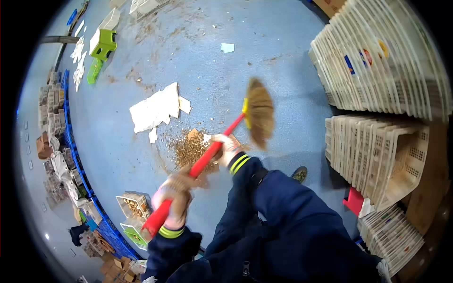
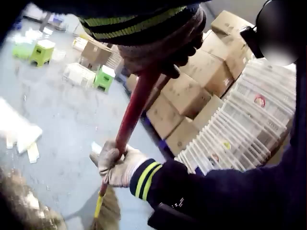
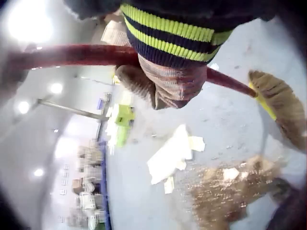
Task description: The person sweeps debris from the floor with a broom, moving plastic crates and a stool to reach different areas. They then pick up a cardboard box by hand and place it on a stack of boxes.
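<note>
A broom with a red handle (image 1: 202, 162) and a tan bristle head (image 1: 260, 113) slants up and right over the blue floor. My left hand (image 1: 174, 195), gloved, grips the handle near its top end. Lower down the handle, my gloved right hand (image 1: 225, 150) wraps round it, as the left wrist view also shows of that right hand (image 2: 120, 165). The bristles stand to the right of a pile of brown debris (image 1: 188, 150); whether they touch the floor I cannot tell. White sheets (image 1: 155, 108) lie just beyond the pile.
Stacked white crates (image 1: 377, 155) line the right side. Two small bins (image 1: 133, 206) stand at lower left, and a green stool (image 1: 103, 44) at upper left. Blue-edged shelving (image 1: 78, 155) runs along the left. A shoe (image 1: 299, 174) shows near my right arm. Cardboard boxes (image 2: 184, 96) are piled up.
</note>
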Demonstrator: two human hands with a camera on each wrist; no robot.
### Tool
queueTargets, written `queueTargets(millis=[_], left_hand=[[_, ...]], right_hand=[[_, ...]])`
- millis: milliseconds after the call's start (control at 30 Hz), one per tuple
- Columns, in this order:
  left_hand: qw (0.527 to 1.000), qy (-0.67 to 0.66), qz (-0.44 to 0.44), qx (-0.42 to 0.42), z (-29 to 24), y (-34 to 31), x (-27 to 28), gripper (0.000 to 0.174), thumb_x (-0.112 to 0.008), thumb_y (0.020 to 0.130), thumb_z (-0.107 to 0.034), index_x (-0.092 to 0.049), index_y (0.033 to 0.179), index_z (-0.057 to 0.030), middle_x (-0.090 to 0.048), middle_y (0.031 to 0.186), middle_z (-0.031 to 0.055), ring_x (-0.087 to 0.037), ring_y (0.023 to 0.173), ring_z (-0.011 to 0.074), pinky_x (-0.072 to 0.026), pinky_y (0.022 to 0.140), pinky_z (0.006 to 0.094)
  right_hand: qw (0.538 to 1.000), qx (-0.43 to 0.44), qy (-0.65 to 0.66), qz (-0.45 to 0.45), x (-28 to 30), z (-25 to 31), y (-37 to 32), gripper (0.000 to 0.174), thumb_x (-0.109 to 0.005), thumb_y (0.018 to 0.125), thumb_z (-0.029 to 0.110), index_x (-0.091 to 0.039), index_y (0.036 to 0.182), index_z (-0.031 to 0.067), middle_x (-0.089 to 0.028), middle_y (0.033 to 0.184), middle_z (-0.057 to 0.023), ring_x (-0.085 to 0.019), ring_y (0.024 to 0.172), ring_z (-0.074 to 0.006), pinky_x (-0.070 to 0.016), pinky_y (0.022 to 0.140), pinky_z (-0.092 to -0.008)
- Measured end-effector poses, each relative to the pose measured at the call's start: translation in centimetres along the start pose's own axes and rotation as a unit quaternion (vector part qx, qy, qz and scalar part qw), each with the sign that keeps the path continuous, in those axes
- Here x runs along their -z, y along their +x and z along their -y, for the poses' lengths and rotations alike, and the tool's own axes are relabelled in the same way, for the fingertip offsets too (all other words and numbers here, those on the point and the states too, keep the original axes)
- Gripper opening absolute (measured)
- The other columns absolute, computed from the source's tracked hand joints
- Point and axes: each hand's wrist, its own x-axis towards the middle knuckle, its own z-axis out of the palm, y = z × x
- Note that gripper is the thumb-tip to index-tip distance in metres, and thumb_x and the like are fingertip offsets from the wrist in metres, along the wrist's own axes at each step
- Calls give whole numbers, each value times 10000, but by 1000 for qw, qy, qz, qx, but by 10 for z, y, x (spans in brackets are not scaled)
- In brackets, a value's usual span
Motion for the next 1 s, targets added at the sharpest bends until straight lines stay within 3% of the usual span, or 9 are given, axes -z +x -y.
queueTargets(millis=[133,167,233,267,367,500,667,767,1000], left_hand=[[963,215,67,148,-101,7,78,128,-594,831,-208,-566,756,-108,-626,682,26,-618,618,170,-469,713,383],[967,-62,156,-194,-96,5,122,132,-618,830,-235,-582,773,-122,-650,709,10,-644,656,153,-458,647,328],[964,-98,181,-169,-106,5,148,155,-626,828,-248,-572,759,-120,-642,667,6,-642,650,150,-453,627,337],[980,-170,17,-103,-103,-8,133,249,-625,828,-322,-559,694,-122,-627,618,-3,-626,609,149,-457,640,356],[974,-220,-49,9,-65,-3,106,357,-554,869,-361,-543,649,-80,-568,560,45,-586,567,158,-499,684,411],[937,-231,106,241,43,-13,65,238,-483,891,-232,-550,731,-69,-567,747,55,-582,769,234,-440,854,413],[968,-204,118,89,53,7,36,62,-578,773,-55,-525,743,-43,-590,783,89,-584,768,232,-423,898,421],[995,-41,81,-28,18,26,77,111,-576,683,24,-491,676,-48,-563,660,75,-593,674,239,-464,848,457],[981,22,94,-166,-93,53,136,184,-692,691,-114,-510,670,-100,-533,603,7,-602,635,204,-488,756,464]], right_hand=[[985,-70,76,139,-88,-58,-55,209,-615,787,199,-550,869,18,-602,725,-163,-606,612,-309,-484,518,-473],[992,-17,-7,125,-110,-58,-90,241,-606,797,203,-553,925,6,-609,737,-171,-615,610,-311,-514,554,-477],[998,18,-17,52,-131,-63,-125,261,-594,811,214,-556,952,-3,-617,776,-177,-628,660,-303,-525,571,-457],[998,35,-30,33,-131,-59,-136,259,-586,818,213,-555,964,1,-616,803,-181,-629,687,-309,-525,600,-463],[988,149,25,-44,-98,-48,-146,258,-591,812,191,-559,1022,45,-606,913,-153,-616,834,-338,-489,719,-502],[984,85,61,-143,8,-9,-122,172,-555,785,236,-539,768,65,-539,668,-120,-519,546,-233,-436,493,-356],[969,78,9,-235,49,-6,-31,161,-573,753,203,-528,813,60,-553,708,-76,-517,593,-209,-437,522,-346],[995,20,1,-94,-36,-38,19,164,-609,736,182,-573,882,116,-597,804,-35,-549,742,-194,-463,658,-388],[996,41,-75,9,-199,-53,-8,134,-630,716,138,-560,712,24,-546,579,-97,-523,454,-246,-407,389,-372]])
